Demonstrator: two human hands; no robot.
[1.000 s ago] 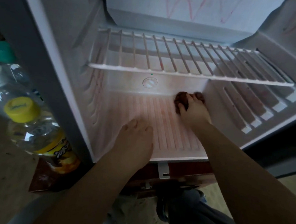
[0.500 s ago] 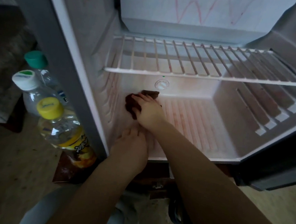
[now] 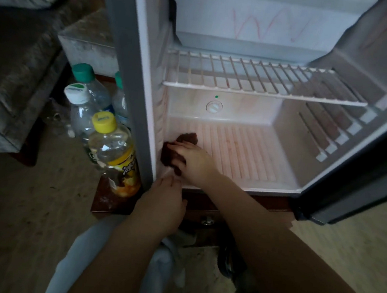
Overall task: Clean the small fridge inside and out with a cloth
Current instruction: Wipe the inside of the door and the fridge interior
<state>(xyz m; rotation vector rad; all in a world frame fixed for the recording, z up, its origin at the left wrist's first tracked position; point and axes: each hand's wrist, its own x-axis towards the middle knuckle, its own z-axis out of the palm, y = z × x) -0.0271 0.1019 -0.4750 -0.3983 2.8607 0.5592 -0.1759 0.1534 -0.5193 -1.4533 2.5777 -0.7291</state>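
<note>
The small fridge (image 3: 246, 151) stands open, its ribbed white floor tinted with reddish streaks. A dark brown cloth (image 3: 171, 155) lies pressed against the floor's near left corner, by the left wall. My right hand (image 3: 192, 161) lies flat on top of the cloth and holds it down. My left hand (image 3: 162, 202) rests at the fridge's front bottom edge, just below the cloth, with its fingers curled and nothing in it. A white wire shelf (image 3: 260, 82) spans the fridge above. Red scribbles mark the freezer flap (image 3: 267, 28).
Several plastic bottles (image 3: 107, 142) with yellow, white and green caps stand on the floor left of the fridge, on a brown board (image 3: 107, 199). A grey sofa (image 3: 13, 70) is further left. A thermostat dial (image 3: 214, 106) sits on the back wall. The fridge door (image 3: 360, 197) hangs open at right.
My right hand has swept the cloth from the back right of the fridge floor across to the near left corner. My left hand has slipped back to the front edge. The view has shifted.
</note>
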